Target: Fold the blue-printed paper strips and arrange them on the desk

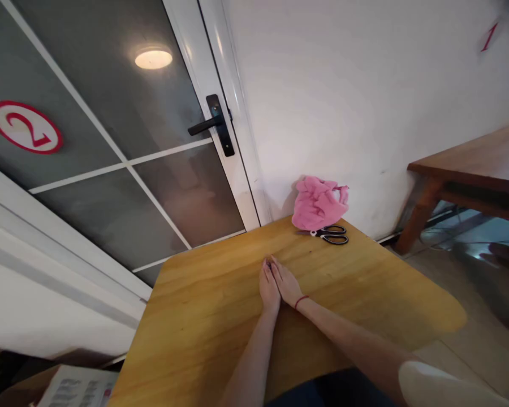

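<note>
My left hand [269, 288] and my right hand [287, 282] rest on the wooden table [203, 316], touching each other along their inner sides. Their fingers stretch forward and meet near the tips. A small dark spot shows between the fingertips; whether it is a thing or a shadow I cannot tell. A thin red bracelet [300, 302] circles my right wrist. Beyond my hands, near the far edge, lies a crumpled pink cloth [318, 202]. A pair of scissors [331, 234] with black and white handles lies just in front of it, blades pointing left.
A white wall meets the table's far edge. To the left stands a glazed door with a black handle [219, 124]. Another wooden table [475, 155] is on the right. A printed white box [76, 387] sits low at the left.
</note>
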Demonstrator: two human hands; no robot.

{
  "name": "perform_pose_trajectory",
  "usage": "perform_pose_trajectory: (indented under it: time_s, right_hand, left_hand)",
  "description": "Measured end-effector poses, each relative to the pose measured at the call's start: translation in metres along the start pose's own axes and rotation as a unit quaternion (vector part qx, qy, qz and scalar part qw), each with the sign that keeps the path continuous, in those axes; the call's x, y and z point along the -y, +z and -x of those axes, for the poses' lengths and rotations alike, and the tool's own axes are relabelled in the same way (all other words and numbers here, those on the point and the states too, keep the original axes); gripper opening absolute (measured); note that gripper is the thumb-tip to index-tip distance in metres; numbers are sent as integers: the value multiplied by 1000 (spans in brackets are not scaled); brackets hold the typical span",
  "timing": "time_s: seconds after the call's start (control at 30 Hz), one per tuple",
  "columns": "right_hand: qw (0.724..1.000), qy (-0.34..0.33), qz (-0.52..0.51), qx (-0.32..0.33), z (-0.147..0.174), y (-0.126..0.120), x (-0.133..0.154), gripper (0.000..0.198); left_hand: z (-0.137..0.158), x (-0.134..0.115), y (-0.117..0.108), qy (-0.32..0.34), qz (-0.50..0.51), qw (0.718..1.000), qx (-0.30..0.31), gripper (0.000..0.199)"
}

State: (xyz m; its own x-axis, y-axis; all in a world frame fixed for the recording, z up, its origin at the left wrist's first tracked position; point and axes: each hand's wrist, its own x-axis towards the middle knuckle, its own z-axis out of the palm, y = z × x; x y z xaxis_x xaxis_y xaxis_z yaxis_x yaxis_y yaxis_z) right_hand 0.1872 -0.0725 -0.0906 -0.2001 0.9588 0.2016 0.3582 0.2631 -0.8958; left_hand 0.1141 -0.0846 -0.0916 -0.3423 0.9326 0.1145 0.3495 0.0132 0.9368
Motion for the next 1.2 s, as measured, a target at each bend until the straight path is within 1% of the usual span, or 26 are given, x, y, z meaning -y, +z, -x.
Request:
perform_pose_trajectory:
  time_s: [0.07,0.17,0.33,0.43,0.57,0.63,0.67,0.73,0.8,0.83,0.9,0.97,1.0,1.03,1.07,1.13,1.2]
  right_hand:
    - [999,10,-50,-4,-4,4,1,64]
    - [997,19,-80,-5,-9,10,1,66]
    - [988,29,-146,-31,-13,19,5,64]
    - [980,32,-183,-70,-8,16,5,61]
    - [963,53,-216,-151,13,-2,1,56]
    - [956,57,-225,-178,26,-13,-1,54]
    - [954,55,-230,-186,33,-17,-2,53]
    - [950,57,-237,-195,45,-25,-2,51]
    - [949,63,-238,-196,57,-31,-1,51]
    - [950,67,-236,-195,63,-35,-1,50]
    - [954,73,-223,-186,76,-44,-1,49]
    - [964,77,-198,-162,92,-56,-2,49]
    - [963,93,-189,-167,100,-64,-3,49]
    - [963,108,-176,-175,109,-73,-4,48]
    - [963,115,-166,-177,117,-81,-6,48]
    - [964,114,-166,-172,132,-98,-10,52]
    - [970,102,-144,-166,145,-112,-14,53]
  left_hand:
    - [-3,0,4,-6,43,999,-18,52]
    - [-8,0,7,-10,93,994,-53,49]
    - [-8,3,6,-3,134,987,-93,45]
    - [-2,8,1,10,129,986,-107,47]
    - [-3,14,-17,27,67,991,-110,49]
    - [-10,14,-27,40,17,995,-85,49]
    - [-14,14,-31,49,-10,997,-62,48]
    - [-23,11,-35,73,-67,995,-2,45]
    - [-26,7,-35,104,-115,985,72,46]
    - [-26,4,-34,119,-131,978,108,49]
    - [-20,0,-32,151,-177,957,174,63]
    - [-10,-4,-33,179,-254,922,229,74]
    - [-3,-5,-34,190,-298,902,249,77]
    - [4,-6,-36,198,-333,883,264,79]
    - [11,-7,-38,203,-356,871,270,80]
    - [26,-9,-41,214,-371,863,268,82]
    - [39,-10,-41,224,-374,866,245,76]
